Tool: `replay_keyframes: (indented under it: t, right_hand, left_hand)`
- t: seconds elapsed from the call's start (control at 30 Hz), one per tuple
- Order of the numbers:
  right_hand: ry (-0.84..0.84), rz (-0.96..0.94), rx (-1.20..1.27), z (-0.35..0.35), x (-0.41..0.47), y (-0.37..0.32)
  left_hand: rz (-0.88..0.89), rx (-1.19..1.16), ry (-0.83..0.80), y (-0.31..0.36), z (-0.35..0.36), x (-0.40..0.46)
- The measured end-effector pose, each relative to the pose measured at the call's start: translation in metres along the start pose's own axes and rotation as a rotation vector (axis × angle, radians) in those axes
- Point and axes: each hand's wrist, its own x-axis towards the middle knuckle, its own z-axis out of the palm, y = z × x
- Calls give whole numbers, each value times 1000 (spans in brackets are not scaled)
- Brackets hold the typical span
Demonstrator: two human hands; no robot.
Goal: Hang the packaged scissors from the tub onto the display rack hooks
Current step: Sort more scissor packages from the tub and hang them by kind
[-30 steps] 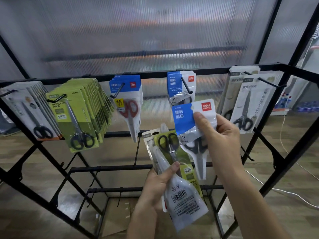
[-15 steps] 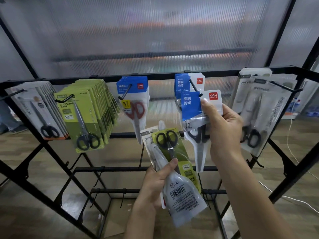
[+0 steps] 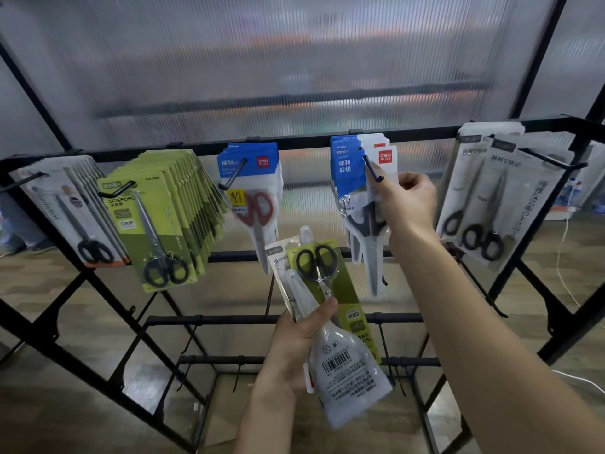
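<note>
The blue pack [image 3: 355, 178] has been lifted up and back since a second ago and is now threaded onto the hook [image 3: 371, 168], whose tip shows in front of the card; before, it was held low and clear of the rack [image 3: 294, 139]. This pack is judged as good as hung, with only the release left. The right hand [image 3: 409, 198] is raised to the hook, arm stretched forward and up from the near right, fingers curled and pinching the pack's right edge just below the hook tip. The left hand [image 3: 294, 348] is kept low and near, centre of view, thumb across the front, gripping a fan of spare packs: a green pack [image 3: 330, 280] with black handles upward and a white pack [image 3: 340, 365] with the barcode side showing, plus another card behind. These are still to be hung; the green one is judged to belong with the green stack [image 3: 170, 204] at far left. The tub is not in view. The view is slightly blurred.
</note>
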Motion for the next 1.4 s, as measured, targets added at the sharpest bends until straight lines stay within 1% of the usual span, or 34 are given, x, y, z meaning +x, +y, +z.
replay_keyframes:
  t: [0.17,0.33,0.5,0.57,0.6,0.7,0.73,0.8,0.93,1.0,1.07,1.2,1.27,1.4]
  right_hand:
    - [56,25,-131,12,25,7]
    - [15,82,-115,17,35,13]
    - [-27,73,-140,-1,-9,33]
    - [-139,46,-177,-16,-40,43]
    - [-232,47,-231,-23,-54,48]
    - [-542,96,-453,-42,-90,60]
    - [-619,101,-531,-48,-98,64]
    - [-714,84,-664,-58,-109,67]
    - [-783,79,-824,-75,-118,68]
    - [-798,82,-853,-78,-120,71]
    - [-807,87,-852,-81,-120,73]
    - [-849,96,-871,-89,-114,70]
    - [-868,110,-855,-94,-113,68]
    - [-930,149,-790,-102,-111,63]
  left_hand:
    - [20,46,-21,3,0,-4]
    - [16,18,11,0,-1,-7]
    - [3,-17,42,-7,-2,-8]
    - [0,-31,45,-12,-2,-7]
    - [-3,-41,50,-14,-2,-6]
    - [-8,-97,53,-21,-3,-2]
    - [-3,-111,60,-24,-3,0]
    - [7,-124,86,-29,-4,4]
    - [-9,-170,133,-38,-1,8]
    - [-18,-213,134,-40,0,9]
    - [-24,-210,138,-42,3,9]
    - [-97,-235,132,-45,7,6]
    - [-146,-252,98,-44,8,5]
    - [-231,-291,-25,-39,6,4]
